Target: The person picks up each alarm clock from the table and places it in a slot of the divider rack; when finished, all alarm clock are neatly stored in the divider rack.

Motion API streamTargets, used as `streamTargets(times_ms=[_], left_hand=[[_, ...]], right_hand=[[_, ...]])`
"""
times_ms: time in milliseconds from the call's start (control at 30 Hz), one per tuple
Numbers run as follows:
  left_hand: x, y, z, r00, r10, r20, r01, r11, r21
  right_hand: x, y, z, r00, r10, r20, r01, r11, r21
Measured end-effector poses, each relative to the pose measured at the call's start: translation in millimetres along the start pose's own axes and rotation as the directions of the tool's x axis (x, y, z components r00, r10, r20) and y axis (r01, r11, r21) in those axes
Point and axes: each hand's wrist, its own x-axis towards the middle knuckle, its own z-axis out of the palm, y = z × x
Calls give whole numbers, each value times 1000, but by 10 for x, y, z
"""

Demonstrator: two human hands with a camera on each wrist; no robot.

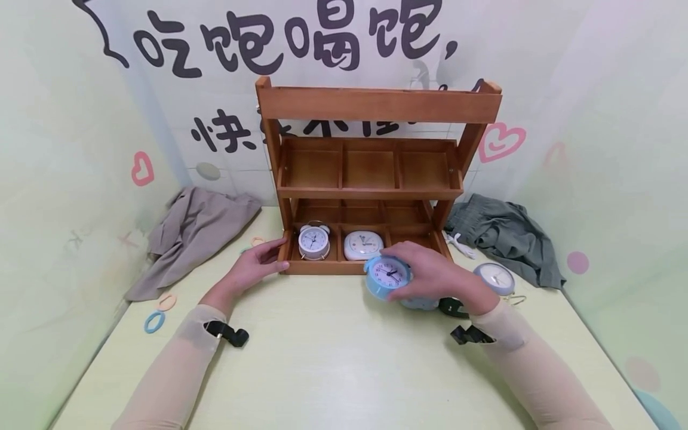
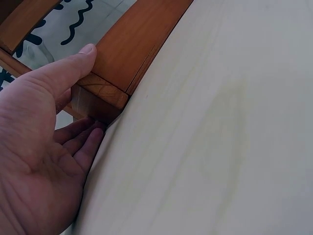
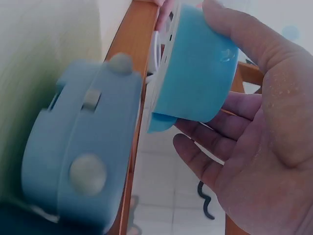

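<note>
right hand [image 1: 438, 278] grips the blue clock [image 1: 387, 276] just in front of the wooden shelf [image 1: 371, 179], while the left hand [image 1: 258, 263] rests open-fingered against its corner, probably steadying it

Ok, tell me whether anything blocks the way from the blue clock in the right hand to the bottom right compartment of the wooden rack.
Nothing visible does. The right hand holds the blue clock just in front of the wooden rack, and the bottom right compartment behind it looks unoccupied, though the hand hides part of it. The left hand rests at the rack's far corner.
</note>
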Motion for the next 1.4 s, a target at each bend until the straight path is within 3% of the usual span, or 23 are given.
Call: streamTargets(times_ms=[300, 567, 967, 1400], left_hand=[[0, 2, -25, 1000, 4, 8, -4, 1000, -4], [-7, 6, -21, 1000, -7, 9, 7, 1000, -2], [-19, 24, -14, 1000, -5, 12, 5, 1000, -3], [-3, -3, -13, 1000, -2, 14, 3, 1000, -21]], right_hand=[[67, 306, -208, 992, 97, -77, -101, 993, -54], [277, 655, -359, 976, 208, -66, -216, 965, -148], [413, 912, -284, 979, 197, -53, -203, 969, -143], [440, 866, -212, 975, 223, 18, -214, 952, -220]])
